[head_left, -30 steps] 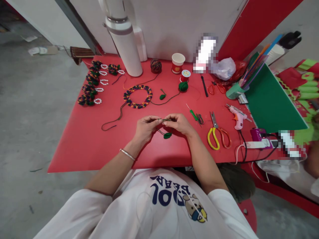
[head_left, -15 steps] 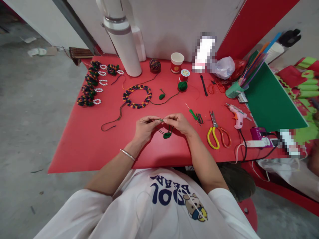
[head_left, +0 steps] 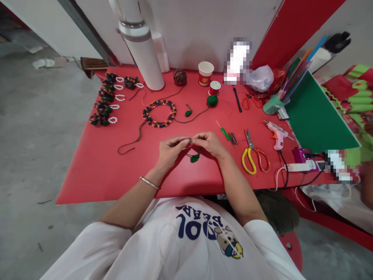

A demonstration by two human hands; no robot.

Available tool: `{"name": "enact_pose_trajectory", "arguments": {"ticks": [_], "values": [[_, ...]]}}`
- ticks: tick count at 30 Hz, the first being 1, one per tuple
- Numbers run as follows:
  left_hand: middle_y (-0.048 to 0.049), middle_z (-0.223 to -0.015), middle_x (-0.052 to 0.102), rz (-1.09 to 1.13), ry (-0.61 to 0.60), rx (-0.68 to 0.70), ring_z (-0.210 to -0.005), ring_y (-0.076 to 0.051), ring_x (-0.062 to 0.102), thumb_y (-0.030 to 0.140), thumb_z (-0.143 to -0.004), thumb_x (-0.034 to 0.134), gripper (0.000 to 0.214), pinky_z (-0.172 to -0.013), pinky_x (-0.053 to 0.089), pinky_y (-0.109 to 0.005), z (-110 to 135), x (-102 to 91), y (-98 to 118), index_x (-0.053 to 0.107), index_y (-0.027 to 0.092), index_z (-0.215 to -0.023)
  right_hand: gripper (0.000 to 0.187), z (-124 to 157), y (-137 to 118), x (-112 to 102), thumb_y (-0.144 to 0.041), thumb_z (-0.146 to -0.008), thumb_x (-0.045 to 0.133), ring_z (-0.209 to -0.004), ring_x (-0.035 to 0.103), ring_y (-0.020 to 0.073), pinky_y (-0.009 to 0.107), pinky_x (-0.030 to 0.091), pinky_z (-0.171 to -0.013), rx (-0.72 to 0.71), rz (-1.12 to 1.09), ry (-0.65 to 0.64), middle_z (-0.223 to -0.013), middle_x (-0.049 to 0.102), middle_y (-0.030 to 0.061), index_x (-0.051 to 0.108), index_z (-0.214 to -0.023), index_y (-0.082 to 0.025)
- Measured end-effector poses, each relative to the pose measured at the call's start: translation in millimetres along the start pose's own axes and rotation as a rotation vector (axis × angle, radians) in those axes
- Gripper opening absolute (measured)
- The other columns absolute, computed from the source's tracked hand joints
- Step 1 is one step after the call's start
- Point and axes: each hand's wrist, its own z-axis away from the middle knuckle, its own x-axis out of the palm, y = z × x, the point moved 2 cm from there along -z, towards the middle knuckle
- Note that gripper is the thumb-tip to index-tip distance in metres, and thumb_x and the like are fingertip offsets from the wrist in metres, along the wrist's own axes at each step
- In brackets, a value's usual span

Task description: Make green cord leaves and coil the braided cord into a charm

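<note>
Left hand (head_left: pixel 171 151) and right hand (head_left: pixel 210 144): each grip narrow, pinching a dark green cord (head_left: pixel 190 140) above the tabletop (head_left: pixel 113 173); green leaf (head_left: pixel 194 158) just below, link unclear; multicoloured ring (head_left: pixel 159 125) beyond looks worked full round; cord judged unfinished.

White shirt (head_left: pixel 175 249): "OOL" and "BEAR", upside down.

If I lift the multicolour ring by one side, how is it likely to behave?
The ring will probably sag out of its round shape, as it looks made of yarn. It should be light, being only a narrow band. The dark cord at its lower left would likely trail along, since it appears attached.
</note>
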Motion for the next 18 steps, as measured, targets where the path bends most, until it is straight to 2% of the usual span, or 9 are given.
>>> {"name": "enact_pose_trajectory", "arguments": {"ticks": [3, 5, 7, 9, 11, 13, 15, 18], "values": [[-0.0094, -0.088, 0.082, 0.006, -0.022, -0.001, -0.081, -0.022, 0.074, 0.045, -0.072, 0.089, 0.028, -0.083, 0.06, -0.038, -0.2, -0.4, 0.0, 0.086, 0.02, -0.084, 0.027, 0.9, -0.6, -1.1, -0.042, -0.072, 0.076, -0.065, 0.059, 0.0148, 0.028, 0.048, -0.06, 0.011, 0.0, 0.005, -0.07, 0.068, 0.002, 0.076, -0.078, -0.016], [-0.009, -0.088, 0.082, -0.001, -0.014, -0.007, -0.081, -0.022, 0.074, 0.044, -0.067, 0.092, 0.029, -0.084, 0.06, -0.037, -0.6, -0.3, 0.1, 0.086, 0.02, -0.083, 0.024, 1.0, -0.7, -1.7, -0.039, -0.072, 0.075, -0.064, 0.058, 0.0143, 0.028, 0.049, -0.06, 0.007, 0.011, 0.011, -0.068, 0.066, 0.0011, 0.075, -0.077, -0.016], [-0.0086, -0.087, 0.081, 0.064, -0.02, -0.067, -0.077, -0.02, 0.073, 0.043, -0.062, 0.096, 0.035, -0.081, 0.06, -0.036, -0.6, 0.6, -0.7, 0.085, 0.019, -0.086, 0.022, 1.1, -1.1, -1.8, -0.038, -0.072, 0.074, -0.064, 0.057, 0.0141, 0.028, 0.049, -0.06, 0.001, 0.013, 0.016, -0.067, 0.066, 0.0009, 0.075, -0.076, -0.016], [-0.0064, -0.081, 0.079, 0.167, -0.047, -0.162, -0.061, -0.013, 0.065, 0.043, -0.061, 0.096, 0.043, -0.068, 0.058, -0.032, -0.3, 1.8, -2.0, 0.084, 0.018, -0.094, 0.023, 1.6, -1.8, -1.4, -0.039, -0.073, 0.074, -0.065, 0.058, 0.0145, 0.027, 0.049, -0.059, 0.008, 0.005, 0.01, -0.07, 0.067, 0.0019, 0.075, -0.077, -0.016], [-0.0005, -0.063, 0.069, 0.221, -0.087, -0.237, -0.044, -0.007, 0.049, 0.044, -0.064, 0.094, 0.047, -0.051, 0.046, -0.026, -0.5, 2.4, -2.6, 0.082, 0.016, -0.101, 0.024, 2.2, -2.8, -1.2, -0.04, -0.073, 0.075, -0.066, 0.059, 0.015, 0.027, 0.05, -0.059, 0.015, -0.001, 0.006, -0.072, 0.069, 0.0028, 0.076, -0.077, -0.016], [0.0055, -0.047, 0.052, 0.217, -0.127, -0.269, -0.038, -0.005, 0.034, 0.045, -0.066, 0.092, 0.049, -0.042, 0.03, -0.023, -1.7, 1.7, -2.2, 0.082, 0.014, -0.102, 0.024, 2.7, -3.6, -1.5, -0.04, -0.073, 0.075, -0.066, 0.06, 0.0151, 0.027, 0.05, -0.059, 0.018, 0.007, 0.008, -0.071, 0.069, 0.0028, 0.076, -0.077, -0.016], [0.0073, -0.042, 0.042, 0.204, -0.178, -0.287, -0.037, -0.006, 0.029, 0.049, -0.067, 0.091, 0.05, -0.04, 0.021, -0.024, -3.2, 1.2, -1.6, 0.081, 0.012, -0.099, 0.023, 2.7, -4.2, -2.0, -0.04, -0.073, 0.075, -0.066, 0.059, 0.0149, 0.027, 0.05, -0.059, 0.018, 0.025, 0.009, -0.071, 0.069, 0.0027, 0.076, -0.076, -0.017], [0.0077, -0.043, 0.038, 0.186, -0.256, -0.323, -0.038, -0.005, 0.024, 0.056, -0.068, 0.089, 0.052, -0.041, 0.016, -0.025, -4.1, 2.0, -1.8, 0.081, 0.011, -0.093, 0.022, 2.5, -5.1, -2.4, -0.037, -0.072, 0.074, -0.067, 0.059, 0.0145, 0.026, 0.05, -0.062, 0.005, 0.062, -0.004, -0.071, 0.07, 0.0025, 0.076, -0.075, -0.016]]}}
